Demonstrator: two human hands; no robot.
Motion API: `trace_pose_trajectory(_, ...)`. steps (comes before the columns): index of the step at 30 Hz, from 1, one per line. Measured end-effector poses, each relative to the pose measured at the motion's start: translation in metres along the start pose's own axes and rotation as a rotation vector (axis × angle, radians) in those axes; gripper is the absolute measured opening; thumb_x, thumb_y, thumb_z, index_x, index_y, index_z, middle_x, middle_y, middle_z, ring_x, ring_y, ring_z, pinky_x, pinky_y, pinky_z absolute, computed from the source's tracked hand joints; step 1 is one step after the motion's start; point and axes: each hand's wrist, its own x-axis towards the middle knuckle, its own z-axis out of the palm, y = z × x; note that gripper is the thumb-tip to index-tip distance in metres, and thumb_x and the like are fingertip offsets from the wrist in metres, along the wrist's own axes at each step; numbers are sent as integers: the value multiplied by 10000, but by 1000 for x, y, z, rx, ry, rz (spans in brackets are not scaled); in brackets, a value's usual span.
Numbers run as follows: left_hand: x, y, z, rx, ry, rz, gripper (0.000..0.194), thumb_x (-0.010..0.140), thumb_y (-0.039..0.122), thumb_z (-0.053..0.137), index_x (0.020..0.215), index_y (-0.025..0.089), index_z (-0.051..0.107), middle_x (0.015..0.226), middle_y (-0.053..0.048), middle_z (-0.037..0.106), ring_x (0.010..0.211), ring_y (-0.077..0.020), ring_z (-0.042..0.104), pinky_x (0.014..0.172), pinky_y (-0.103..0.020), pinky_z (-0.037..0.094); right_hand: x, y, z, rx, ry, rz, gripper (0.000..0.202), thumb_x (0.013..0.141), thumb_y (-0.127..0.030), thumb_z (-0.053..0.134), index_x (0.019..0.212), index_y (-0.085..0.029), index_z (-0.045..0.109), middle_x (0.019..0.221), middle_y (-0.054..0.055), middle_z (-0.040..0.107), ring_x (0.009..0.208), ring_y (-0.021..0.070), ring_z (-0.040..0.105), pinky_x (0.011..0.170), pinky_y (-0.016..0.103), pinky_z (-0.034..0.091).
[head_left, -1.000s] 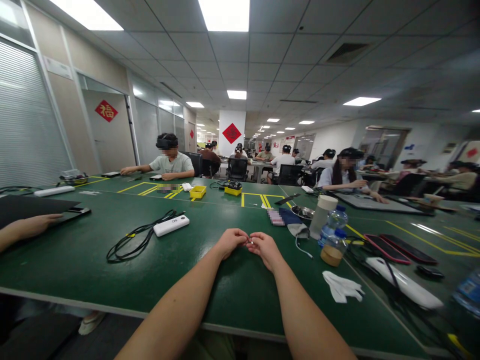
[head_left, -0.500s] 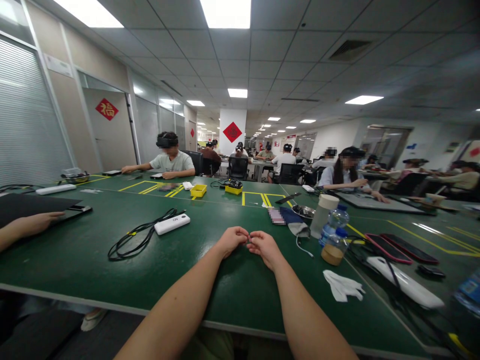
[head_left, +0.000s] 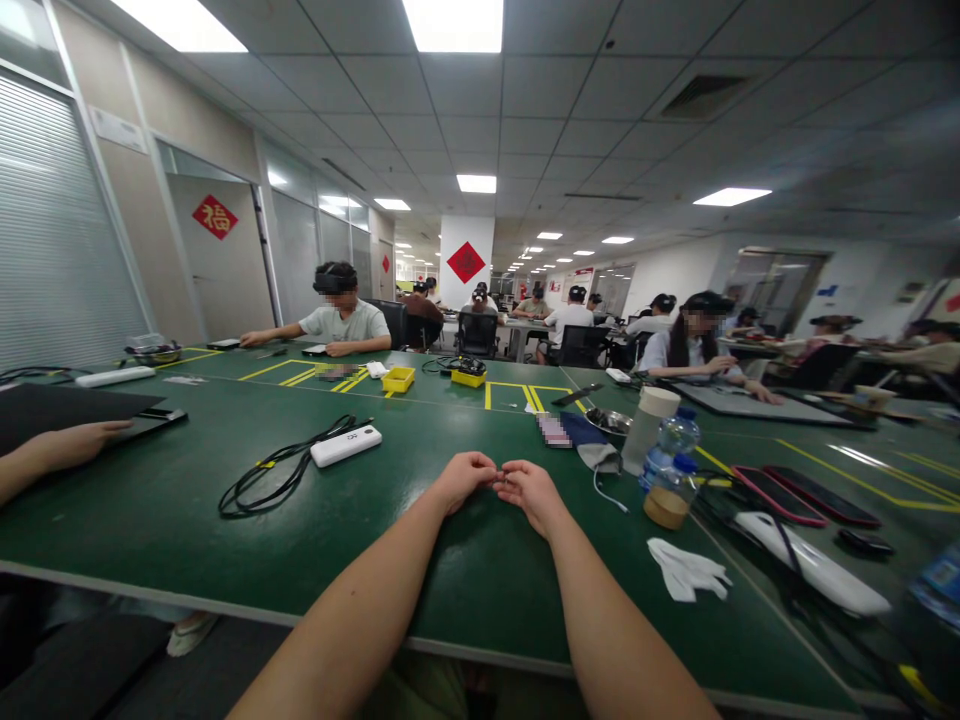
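Over the green table [head_left: 315, 555], my left hand [head_left: 466, 482] and my right hand [head_left: 527, 492] meet at the fingertips near the middle of the view. Both are pinched closed, thumbs and fingers pressed together. Something tiny and dark may sit between the fingertips, too small to make out. Left of my hands lies a white power bank [head_left: 346, 446] beside a coiled black cable [head_left: 259, 487]. To their right are a grey pouch [head_left: 600, 457] with a pale cable and a white glove [head_left: 688, 569].
Bottles [head_left: 670, 492] and a pale tumbler [head_left: 649, 430] stand at the right, near red-edged phones [head_left: 778, 495] and a white device [head_left: 814, 565]. Yellow trays [head_left: 397, 380] lie further back. A person's hand [head_left: 82, 443] rests on a black board at the left. Others sit across the table.
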Motion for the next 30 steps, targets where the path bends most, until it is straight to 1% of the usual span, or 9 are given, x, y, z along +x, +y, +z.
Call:
trace_pose_trajectory(3,0,1,0,13,15,31,192,609,245,718,707,122,609,639,-13,622,561,-92,540,573,-216,412,0,-1,1,16,4,7,186,714,-100,531,890,-157,552,782,74,676,693,181,695,628,295,553)
trace_pose_trajectory(5,-1,2,0,8,19,25,204,598,229,726,717,123,599,623,-5,611,553,-91,537,560,-212,408,-2,-2,1,7,9,5,191,714,-104,546,898,-156,548,783,75,675,697,182,696,623,288,551)
trace_pose_trajectory(9,-1,4,1,-63,-16,-11,248,604,201,725,795,121,589,656,-11,626,554,-93,556,575,-222,431,-5,-2,3,-35,30,-15,234,694,-120,620,910,-166,540,772,56,664,652,164,685,590,268,545)
trace_pose_trajectory(11,-1,4,1,-88,-30,-24,258,607,199,729,805,120,585,661,-12,628,551,-91,559,584,-228,441,-5,-3,4,-43,33,-26,257,686,-129,641,917,-171,536,757,42,655,626,152,676,578,263,543)
trace_pose_trajectory(16,-1,3,2,-109,-21,-25,274,599,187,745,818,118,595,675,-16,633,574,-97,573,610,-239,456,-4,-1,3,-45,22,-40,272,682,-138,659,923,-170,538,752,37,654,618,142,668,582,255,543)
trace_pose_trajectory(19,1,1,2,-80,8,-35,252,603,148,727,825,111,613,679,-21,636,587,-102,580,628,-242,460,-2,1,2,-52,20,-46,280,669,-133,676,916,-162,547,762,46,659,640,148,674,615,265,551)
trace_pose_trajectory(23,4,-2,1,14,50,-15,217,602,93,678,814,109,636,688,-17,634,602,-99,571,626,-228,443,0,4,1,-50,18,-56,269,656,-124,684,889,-153,552,774,54,662,699,162,686,679,282,555)
trace_pose_trajectory(27,6,-5,1,83,65,12,202,572,52,645,764,111,630,672,-2,619,588,-88,541,592,-206,410,1,6,0,-42,20,-61,255,616,-107,696,817,-152,545,755,44,656,730,166,688,705,278,549)
trace_pose_trajectory(30,5,-4,1,82,54,22,181,557,60,651,722,118,606,643,12,596,574,-88,528,568,-199,395,1,6,1,-38,6,-70,281,579,-77,686,806,-160,542,758,28,649,752,166,686,700,264,544)
